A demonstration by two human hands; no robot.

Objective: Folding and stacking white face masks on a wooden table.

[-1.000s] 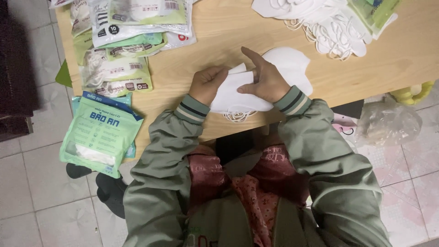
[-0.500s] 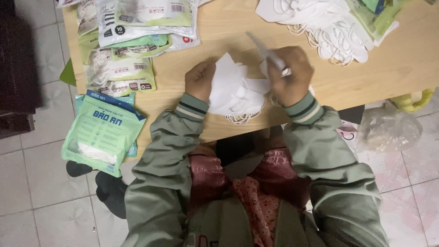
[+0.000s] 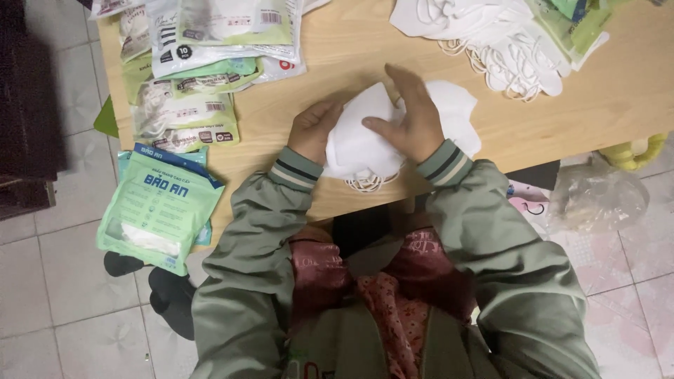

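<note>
A stack of white face masks (image 3: 361, 144) lies at the near edge of the wooden table (image 3: 337, 63), their ear loops hanging over the edge. My left hand (image 3: 314, 128) grips the stack's left side. On top of the stack my right hand (image 3: 409, 118) presses down, fingers spread and thumb tucked against the masks. Another white mask (image 3: 456, 109) lies flat just right of my right hand.
A heap of loose white masks with ear loops (image 3: 491, 38) lies at the far right. Several sealed mask packets (image 3: 203, 63) cover the table's left end. Green mask packets (image 3: 158, 207) lie on the tiled floor at left. A clear plastic bag (image 3: 597, 196) sits on the floor at right.
My right hand held a single mask up over the stack half a second ago; now it lies flat on top of the stack. The left hand stays on the stack's left side.
</note>
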